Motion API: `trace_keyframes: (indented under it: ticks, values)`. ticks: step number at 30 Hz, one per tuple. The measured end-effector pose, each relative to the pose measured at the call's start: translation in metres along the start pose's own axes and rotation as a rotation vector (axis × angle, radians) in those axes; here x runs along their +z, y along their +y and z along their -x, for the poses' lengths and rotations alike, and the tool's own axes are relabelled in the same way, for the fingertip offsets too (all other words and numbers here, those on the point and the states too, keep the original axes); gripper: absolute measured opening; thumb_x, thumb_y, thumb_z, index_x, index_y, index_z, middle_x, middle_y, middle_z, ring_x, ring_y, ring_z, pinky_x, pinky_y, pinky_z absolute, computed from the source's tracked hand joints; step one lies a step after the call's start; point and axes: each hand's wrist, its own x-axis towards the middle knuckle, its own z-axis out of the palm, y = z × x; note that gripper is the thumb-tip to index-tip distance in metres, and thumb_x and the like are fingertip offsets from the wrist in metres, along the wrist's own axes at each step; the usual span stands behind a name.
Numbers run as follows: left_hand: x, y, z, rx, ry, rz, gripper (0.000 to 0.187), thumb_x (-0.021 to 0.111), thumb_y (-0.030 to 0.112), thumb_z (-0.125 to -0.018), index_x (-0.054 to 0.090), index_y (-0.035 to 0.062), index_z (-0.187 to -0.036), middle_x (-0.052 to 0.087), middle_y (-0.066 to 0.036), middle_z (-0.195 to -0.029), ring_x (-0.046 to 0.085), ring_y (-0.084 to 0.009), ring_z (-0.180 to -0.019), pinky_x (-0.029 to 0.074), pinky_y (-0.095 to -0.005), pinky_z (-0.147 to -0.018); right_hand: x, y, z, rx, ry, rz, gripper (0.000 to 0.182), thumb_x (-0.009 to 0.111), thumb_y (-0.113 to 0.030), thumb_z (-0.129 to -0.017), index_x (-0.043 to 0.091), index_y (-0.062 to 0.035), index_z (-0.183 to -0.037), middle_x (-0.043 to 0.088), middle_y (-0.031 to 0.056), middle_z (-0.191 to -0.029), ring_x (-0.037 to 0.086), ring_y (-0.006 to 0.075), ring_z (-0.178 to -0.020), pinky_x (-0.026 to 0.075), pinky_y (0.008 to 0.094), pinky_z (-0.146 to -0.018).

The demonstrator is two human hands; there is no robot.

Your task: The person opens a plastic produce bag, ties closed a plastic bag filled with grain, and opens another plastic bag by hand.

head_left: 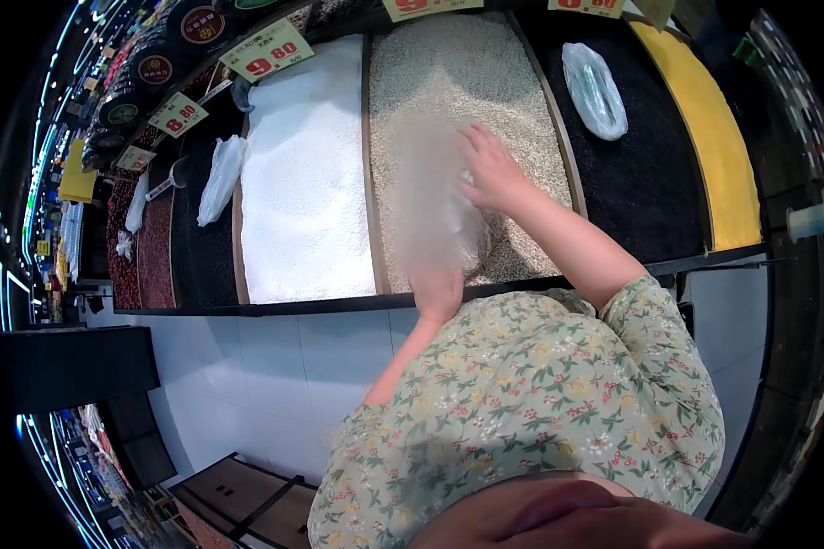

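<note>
A bin of pale beige grain [522, 110] lies in front of me. Over its middle hangs a clear plastic bag [469, 229], largely hidden by a blurred grey patch. My right hand [494, 172] is at the bag's right side above the grain, thumb and fingers apart, fingertips at the edge of the blur. Lower down, near the bin's front edge, my left hand [438, 291] is at the bottom of the blurred patch. Its fingers are hidden there, so its hold on the bag cannot be made out.
A bin of white grains [307, 183] adjoins on the left, with dark and red grain bins beyond. To the right are a black grain bin [632, 174] holding a rolled plastic bag [595, 91] and a yellow grain bin [705, 128]. Price signs [267, 50] stand behind.
</note>
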Motion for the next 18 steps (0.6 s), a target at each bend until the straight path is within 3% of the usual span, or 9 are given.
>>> trace_keyframes:
  ticks: [2, 6, 8, 12, 14, 18]
  values:
    - [-0.003, 0.001, -0.002, -0.01, -0.061, 0.001, 0.048, 0.054, 0.026, -0.083, 0.045, 0.0007, -0.123, 0.043, -0.019, -0.125, 0.034, -0.0388, -0.12, 0.021, -0.0522, -0.101, 0.027, 0.004, -0.021, 0.014, 0.061, 0.032, 0.052, 0.06, -0.015, -0.072, 0.049, -0.0131, -0.122, 0.044, 0.0151, -0.127, 0.043, 0.0311, -0.117, 0.031, 0.042, -0.102]
    - [-0.004, 0.002, -0.004, -0.014, -0.105, 0.032, 0.05, 0.054, 0.027, -0.083, 0.043, 0.0013, -0.125, 0.043, -0.018, -0.125, 0.033, -0.0388, -0.122, 0.021, -0.0537, -0.101, 0.079, 0.028, -0.035, 0.039, 0.222, -0.145, 0.037, 0.057, -0.017, -0.075, 0.056, -0.0142, -0.112, 0.053, 0.013, -0.117, 0.049, 0.0295, -0.11, 0.033, 0.0443, -0.098]
    - [0.004, -0.003, -0.001, -0.052, -0.102, 0.016, 0.051, 0.054, 0.029, -0.083, 0.043, 0.0023, -0.126, 0.042, -0.018, -0.126, 0.033, -0.0385, -0.123, 0.021, -0.0543, -0.1, 0.103, 0.044, -0.034, 0.046, 0.063, -0.12, 0.021, 0.058, -0.022, -0.074, 0.062, -0.0139, -0.093, 0.061, 0.0095, -0.096, 0.057, 0.0278, -0.094, 0.038, 0.0469, -0.089]
    - [0.005, -0.002, -0.001, -0.076, -0.098, 0.03, 0.052, 0.054, 0.029, -0.083, 0.043, 0.0042, -0.127, 0.042, -0.02, -0.127, 0.032, -0.038, -0.124, 0.022, -0.055, -0.1, -0.007, 0.003, -0.02, -0.069, 0.083, 0.154, 0.017, 0.058, -0.026, -0.073, 0.061, -0.0114, -0.081, 0.061, 0.0081, -0.08, 0.059, 0.0276, -0.08, 0.041, 0.0462, -0.077]
    - [0.008, -0.006, 0.002, -0.056, -0.075, 0.039, 0.052, 0.054, 0.029, -0.083, 0.042, 0.0039, -0.127, 0.042, -0.02, -0.127, 0.032, -0.038, -0.124, 0.022, -0.0549, -0.1, -0.043, -0.006, -0.016, -0.05, -0.101, -0.02, 0.021, 0.058, -0.027, -0.072, 0.061, -0.0077, -0.08, 0.06, 0.01, -0.077, 0.059, 0.0295, -0.077, 0.042, 0.0455, -0.072]
    - [0.011, -0.009, 0.003, -0.011, -0.032, 0.064, 0.052, 0.054, 0.029, -0.083, 0.042, 0.0032, -0.127, 0.042, -0.02, -0.127, 0.033, -0.0385, -0.124, 0.023, -0.0546, -0.099, -0.069, -0.007, -0.005, 0.159, -0.149, -0.218, 0.02, 0.058, -0.023, -0.075, 0.061, -0.0053, -0.084, 0.059, 0.0095, -0.08, 0.058, 0.0269, -0.075, 0.043, 0.0405, -0.071]
